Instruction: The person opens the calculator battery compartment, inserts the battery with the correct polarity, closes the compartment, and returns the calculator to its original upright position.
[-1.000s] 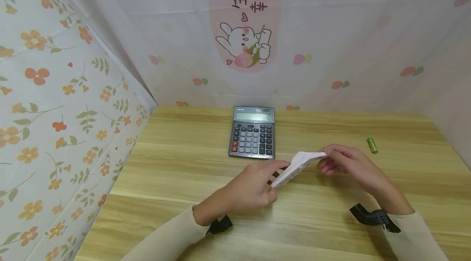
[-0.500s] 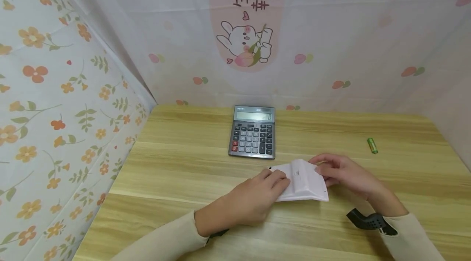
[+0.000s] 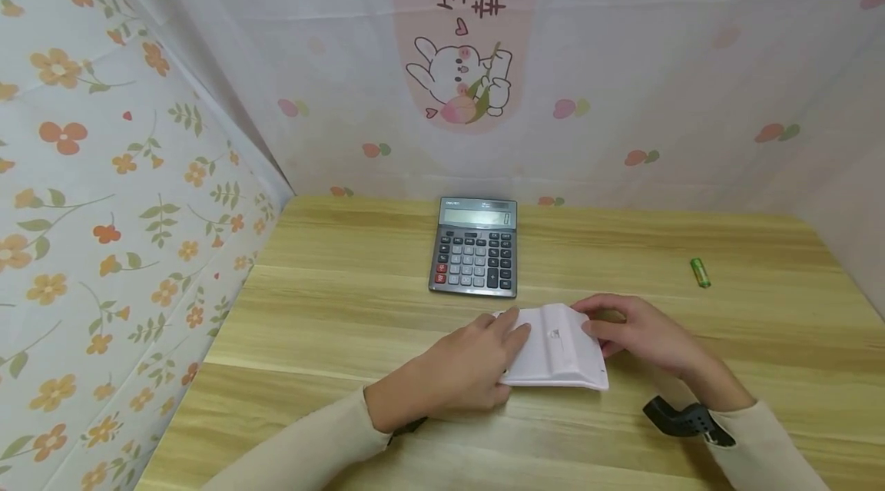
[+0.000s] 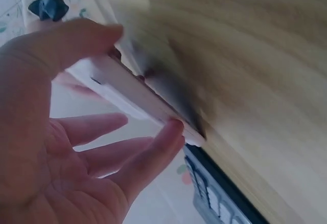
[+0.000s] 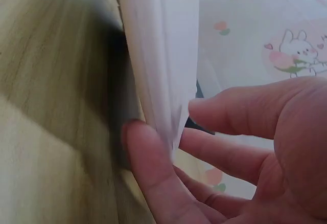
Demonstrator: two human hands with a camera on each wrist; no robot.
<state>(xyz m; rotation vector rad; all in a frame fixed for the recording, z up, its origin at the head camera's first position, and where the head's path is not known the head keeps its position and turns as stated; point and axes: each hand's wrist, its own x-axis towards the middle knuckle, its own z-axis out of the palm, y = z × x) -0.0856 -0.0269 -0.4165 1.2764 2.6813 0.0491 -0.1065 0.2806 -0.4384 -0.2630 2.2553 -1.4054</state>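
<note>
So there's a pale pink plastic device [image 3: 534, 353] in both hands, low over the wood-grain surface [image 3: 325, 330], back side up, with a raised ridge [image 3: 561, 356] across it and a tiny catch [image 3: 555, 334] on that. Left hand [image 3: 459, 364] has the left end, fingers spread over the back and thumb at the near side, so it's only partly closed. Right hand [image 3: 643, 333] pinches the far right corner, thumb on top and fingers round behind. Both wrist views show a shadow under it, but I can't tell if any edge touches down. Just past it sits a gray desktop calculator [image 3: 473, 264], screen reading 0. Off to the right, well apart from the device, lies a green battery [image 3: 701, 273]. Backdrop's a white cloth [image 3: 636, 61] with a cartoon rabbit [image 3: 452, 76], flowery cloth [image 3: 62, 245] on the left
</note>
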